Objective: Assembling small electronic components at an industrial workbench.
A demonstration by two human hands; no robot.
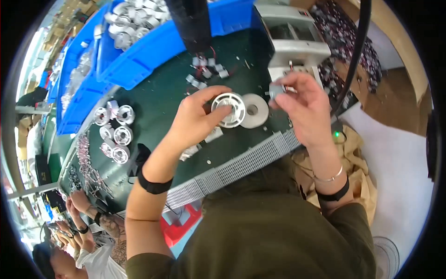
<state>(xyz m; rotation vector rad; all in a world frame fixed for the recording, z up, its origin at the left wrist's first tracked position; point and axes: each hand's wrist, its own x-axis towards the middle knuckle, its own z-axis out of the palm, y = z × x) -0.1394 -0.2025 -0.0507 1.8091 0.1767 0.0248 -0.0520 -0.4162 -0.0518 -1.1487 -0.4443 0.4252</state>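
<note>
My left hand (197, 114) is closed on a white round plastic housing (238, 122) with an open, spoked rim, thumb inside it. Behind and to the right of that housing, a pale flat ring-shaped roll (260, 120) lies on the dark green table (160, 86). In my right hand (307, 109), fingertips pinch a small grey part with a short pin, which looks like a small motor (275, 91). It is held apart from the housing, in front of a grey-white bench machine (299, 49). Several small grey parts with red and black wires (204, 69) lie beyond my left hand.
Blue bins (132, 69) of white parts line the back left. Finished-looking white housings (122, 135) and bundled wires (84, 156) lie to the left. A black column (190, 23) rises behind; a dark cable (357, 51) hangs at right. A co-worker's hands (79, 202) work at lower left.
</note>
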